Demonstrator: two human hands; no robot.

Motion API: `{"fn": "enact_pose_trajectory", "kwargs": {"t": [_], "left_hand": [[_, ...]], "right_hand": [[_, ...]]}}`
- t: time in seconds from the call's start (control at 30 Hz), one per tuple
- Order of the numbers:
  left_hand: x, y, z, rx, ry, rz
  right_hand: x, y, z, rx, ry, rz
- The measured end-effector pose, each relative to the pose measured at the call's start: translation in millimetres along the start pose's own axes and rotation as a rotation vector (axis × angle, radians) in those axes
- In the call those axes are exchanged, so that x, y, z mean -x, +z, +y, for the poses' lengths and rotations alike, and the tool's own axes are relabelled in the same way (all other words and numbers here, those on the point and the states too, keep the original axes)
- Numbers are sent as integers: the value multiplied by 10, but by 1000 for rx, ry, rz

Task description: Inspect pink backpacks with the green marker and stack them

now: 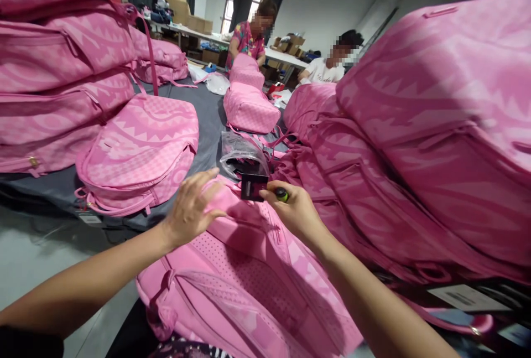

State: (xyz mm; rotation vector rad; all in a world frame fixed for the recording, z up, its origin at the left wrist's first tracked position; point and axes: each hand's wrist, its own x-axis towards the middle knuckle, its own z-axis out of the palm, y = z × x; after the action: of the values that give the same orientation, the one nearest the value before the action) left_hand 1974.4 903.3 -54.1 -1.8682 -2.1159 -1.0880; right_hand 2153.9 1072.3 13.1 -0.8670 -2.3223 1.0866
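Note:
A pink backpack (pixel 249 269) lies in front of me with its straps and dotted back panel facing up. My right hand (pixel 290 203) is closed around a small tool with a green and black end (pixel 281 195) and pinches a black card tag (pixel 254 187) above the top of the backpack. Over the backpack's upper left part, my left hand (pixel 194 208) has its fingers spread and holds nothing; it is slightly blurred. Just beyond the tag is a clear plastic bag (pixel 243 154) with dark items inside.
Stacked pink backpacks rise at the left (pixel 62 59) and right (pixel 448 103). One backpack (pixel 145 148) lies on the grey-covered table (pixel 207 120) at left. Two people (pixel 248 42) (pixel 327 70) work at the far end, behind more pink backpacks (pixel 251 106).

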Motion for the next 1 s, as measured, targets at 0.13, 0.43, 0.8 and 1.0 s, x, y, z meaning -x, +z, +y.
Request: {"fn": "enact_pose_trajectory", "kwargs": {"t": [0.13,0.43,0.8,1.0], "left_hand": [[270,28,-126,170,-338,-181],[546,127,-168,363,-395,-129],[495,144,-234,424,-378,-144],[465,107,-165,504,-400,-143]], "right_hand": [[-61,106,37,527,-137,-90],[-64,655,-79,904,-301,-751],[-36,712,-54,828,-248,-613],[-196,1027,-125,654,-403,-532]]}}
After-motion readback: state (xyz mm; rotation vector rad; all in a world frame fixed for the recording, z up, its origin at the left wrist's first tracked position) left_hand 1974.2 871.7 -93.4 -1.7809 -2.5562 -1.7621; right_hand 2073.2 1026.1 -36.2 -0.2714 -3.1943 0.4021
